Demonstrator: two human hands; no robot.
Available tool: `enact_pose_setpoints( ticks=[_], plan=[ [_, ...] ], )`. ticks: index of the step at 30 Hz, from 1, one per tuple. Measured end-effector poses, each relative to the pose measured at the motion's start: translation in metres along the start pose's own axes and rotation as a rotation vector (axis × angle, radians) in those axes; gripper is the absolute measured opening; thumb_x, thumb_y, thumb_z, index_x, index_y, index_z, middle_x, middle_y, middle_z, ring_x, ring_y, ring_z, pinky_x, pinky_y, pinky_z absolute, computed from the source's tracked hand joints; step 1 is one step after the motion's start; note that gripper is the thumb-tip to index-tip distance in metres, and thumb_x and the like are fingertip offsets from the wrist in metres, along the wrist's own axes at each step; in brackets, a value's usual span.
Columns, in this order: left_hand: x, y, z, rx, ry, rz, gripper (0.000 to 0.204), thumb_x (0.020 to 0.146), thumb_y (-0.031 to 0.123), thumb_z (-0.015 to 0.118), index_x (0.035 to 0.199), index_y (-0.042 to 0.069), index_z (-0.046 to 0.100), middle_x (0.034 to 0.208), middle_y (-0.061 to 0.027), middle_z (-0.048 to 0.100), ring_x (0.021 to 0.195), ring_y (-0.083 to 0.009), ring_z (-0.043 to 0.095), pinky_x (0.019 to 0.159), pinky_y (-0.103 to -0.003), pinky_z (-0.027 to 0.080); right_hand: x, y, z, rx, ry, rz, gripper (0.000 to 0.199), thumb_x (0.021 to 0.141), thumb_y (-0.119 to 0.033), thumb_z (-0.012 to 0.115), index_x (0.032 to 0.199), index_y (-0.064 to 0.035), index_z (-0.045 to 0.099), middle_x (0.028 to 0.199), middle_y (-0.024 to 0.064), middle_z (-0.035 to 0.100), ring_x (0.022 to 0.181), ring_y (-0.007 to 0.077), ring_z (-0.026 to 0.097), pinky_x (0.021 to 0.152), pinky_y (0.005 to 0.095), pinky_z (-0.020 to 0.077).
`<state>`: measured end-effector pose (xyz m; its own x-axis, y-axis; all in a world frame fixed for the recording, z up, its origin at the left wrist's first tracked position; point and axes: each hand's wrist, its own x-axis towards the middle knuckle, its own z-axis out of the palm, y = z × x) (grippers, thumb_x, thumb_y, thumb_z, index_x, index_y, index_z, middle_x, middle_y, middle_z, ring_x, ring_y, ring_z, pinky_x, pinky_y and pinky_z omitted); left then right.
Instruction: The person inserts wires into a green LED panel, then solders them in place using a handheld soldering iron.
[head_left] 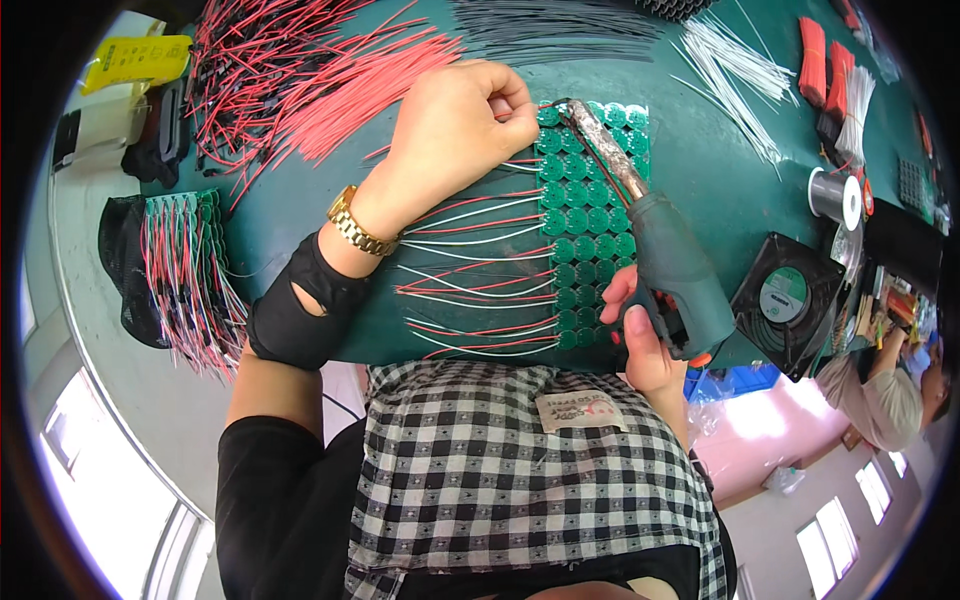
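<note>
Right hand (pixel 645 335) is gripping the soldering iron (pixel 655 245), tip angling up-left toward the wire the left hand (pixel 455 130) is pinching on the green panel (pixel 590 225).

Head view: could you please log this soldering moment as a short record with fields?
Left hand: left hand rests on the green mat, fingertips on a wire at the top of the panel of round green boards.
Right hand: right hand grips the soldering iron, tip at the panel's top edge.
Wires: red and white leads run left from the panel.
Nearby: loose red wires; black fan; solder spool.
</note>
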<state>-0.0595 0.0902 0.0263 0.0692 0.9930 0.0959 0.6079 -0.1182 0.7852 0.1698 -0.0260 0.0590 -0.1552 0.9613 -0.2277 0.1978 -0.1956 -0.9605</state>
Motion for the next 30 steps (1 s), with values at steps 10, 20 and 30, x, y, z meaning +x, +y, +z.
enact_pose_setpoints(
  ticks=[10, 20, 30],
  plan=[
    [0.000, -0.002, -0.002, 0.003, 0.017, 0.031, 0.007, 0.072, 0.010, 0.067, 0.075, 0.003, 0.065, 0.065, -0.0011, 0.060, 0.059, -0.0060, 0.054, 0.056, -0.021, 0.045, 0.002, -0.003, 0.004, 0.113, 0.033, -0.025, 0.015, 0.080, -0.011, 0.058, 0.092, -0.0027, 0.058, 0.079, 0.0046, 0.057, 0.064, 0.0111, 0.055, 0.060, 0.0254, 0.0448],
    [-0.001, 0.000, -0.003, -0.034, 0.041, 0.025, 0.008, 0.067, 0.011, 0.066, 0.070, 0.004, 0.064, 0.064, -0.0068, 0.060, 0.058, -0.0180, 0.060, 0.055, -0.029, 0.048, 0.003, -0.002, 0.005, 0.216, 0.060, -0.016, 0.033, 0.081, -0.023, 0.061, 0.108, -0.0035, 0.055, 0.081, 0.0069, 0.058, 0.065, 0.0119, 0.055, 0.054, 0.0250, 0.0428],
    [-0.003, 0.001, 0.000, -0.002, 0.054, 0.064, 0.007, 0.067, 0.010, 0.066, 0.070, 0.004, 0.063, 0.064, -0.0058, 0.060, 0.059, -0.0175, 0.059, 0.054, -0.029, 0.047, 0.010, 0.009, -0.001, 0.471, 0.091, -0.113, 0.049, 0.084, -0.030, 0.055, 0.117, 0.0050, 0.043, 0.081, 0.0179, 0.057, 0.060, 0.0200, 0.056, 0.055, 0.0296, 0.0474]
  ],
)
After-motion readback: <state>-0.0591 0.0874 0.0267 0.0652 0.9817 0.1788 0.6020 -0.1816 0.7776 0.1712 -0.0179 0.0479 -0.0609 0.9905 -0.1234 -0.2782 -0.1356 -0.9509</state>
